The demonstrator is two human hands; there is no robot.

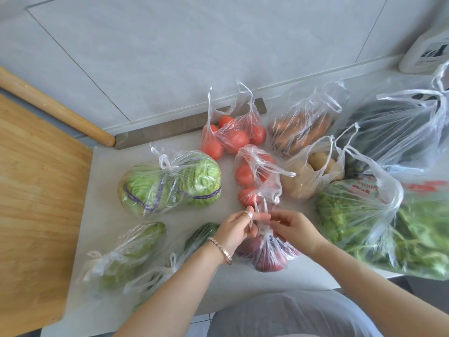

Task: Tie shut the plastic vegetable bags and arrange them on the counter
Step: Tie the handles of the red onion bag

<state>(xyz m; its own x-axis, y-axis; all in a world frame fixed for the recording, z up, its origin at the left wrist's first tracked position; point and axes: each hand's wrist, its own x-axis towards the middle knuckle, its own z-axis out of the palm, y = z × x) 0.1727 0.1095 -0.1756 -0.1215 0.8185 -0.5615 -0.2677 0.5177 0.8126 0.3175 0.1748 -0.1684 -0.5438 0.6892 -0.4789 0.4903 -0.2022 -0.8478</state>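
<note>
Left of centre: cabbage bag (170,183) knotted, purple band print too small to read. Lower centre: left hand (237,229) pinches one handle of red-vegetable bag (269,254), loop round fingertip. Right hand (296,229) pinches other handle. Knot-tying step, by the look. Next: cross handles, pull snug, no tearing film. Right edge: greens bag (364,215), handles loose, red lettering unreadable.

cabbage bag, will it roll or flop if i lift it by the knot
The cabbage bag looks round and dense, so it probably feels heavy and may roll if pushed. Its thin film is tied tight, so the knot should lift it without much flopping.
</note>
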